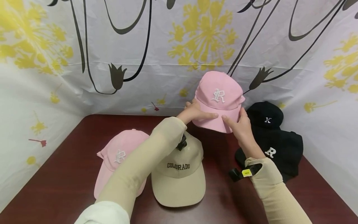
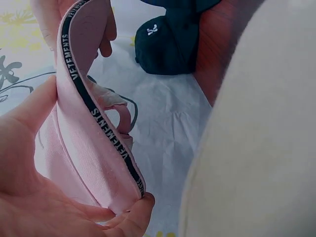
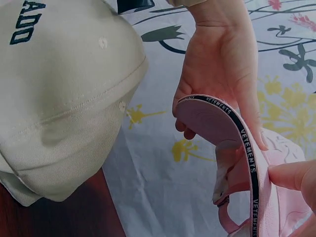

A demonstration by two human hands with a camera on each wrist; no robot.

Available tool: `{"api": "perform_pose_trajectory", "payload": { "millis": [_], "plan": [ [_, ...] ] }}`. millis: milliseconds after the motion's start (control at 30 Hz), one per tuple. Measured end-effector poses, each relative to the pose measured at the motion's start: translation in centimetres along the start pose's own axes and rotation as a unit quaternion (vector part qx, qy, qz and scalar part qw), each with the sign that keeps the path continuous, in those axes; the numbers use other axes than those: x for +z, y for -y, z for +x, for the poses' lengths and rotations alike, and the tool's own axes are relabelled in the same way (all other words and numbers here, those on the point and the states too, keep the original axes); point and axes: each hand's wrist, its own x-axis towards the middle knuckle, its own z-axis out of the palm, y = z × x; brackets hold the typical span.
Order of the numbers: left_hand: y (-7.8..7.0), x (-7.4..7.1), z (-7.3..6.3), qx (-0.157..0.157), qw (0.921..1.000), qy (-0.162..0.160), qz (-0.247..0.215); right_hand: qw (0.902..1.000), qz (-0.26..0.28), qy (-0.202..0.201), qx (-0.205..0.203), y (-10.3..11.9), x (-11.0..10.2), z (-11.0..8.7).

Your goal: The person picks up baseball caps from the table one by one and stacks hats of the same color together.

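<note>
Both hands hold up a pink cap (image 1: 216,90) with a white letter on its front, above the back of the table. My left hand (image 1: 197,112) grips one side of its brim, thumb on top and fingers beneath. On the opposite side my right hand (image 1: 244,130) pinches the brim in the same way. Black tape lettered "VETEMENTS" (image 2: 94,106) runs along the brim's edge in the left wrist view. The right wrist view shows the cap's strap opening below the brim, with my right thumb (image 3: 291,175) pressing the top.
A tan "COLORADO" cap (image 1: 179,183) sits on the dark red table (image 1: 64,174) below my left forearm. Left of it lies another pink cap (image 1: 126,143), partly hidden by the sleeve. Two black caps, one behind (image 1: 264,113) and one nearer (image 1: 288,149), lie at the right. A patterned white sheet (image 1: 156,40) hangs behind.
</note>
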Motion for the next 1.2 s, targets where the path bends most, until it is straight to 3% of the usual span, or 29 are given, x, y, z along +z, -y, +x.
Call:
{"api": "perform_pose_trajectory", "payload": {
  "millis": [267, 567, 1200],
  "plan": [
    [0.3, -0.7, -0.8, 0.011, 0.9995, -0.014, 0.025, 0.9995, -0.019, 0.014, -0.022, 0.4, 0.3, -0.5],
    [0.9, -2.0, -1.8, 0.001, 0.9988, -0.025, 0.043, 0.9980, -0.027, 0.033, -0.046, 1.1, 1.3, -0.9],
    [3.6, -4.4, -4.0, 0.016, 0.9957, -0.063, 0.066, 0.9960, -0.017, 0.054, -0.069, 2.8, 4.1, -1.5]
  ]
}}
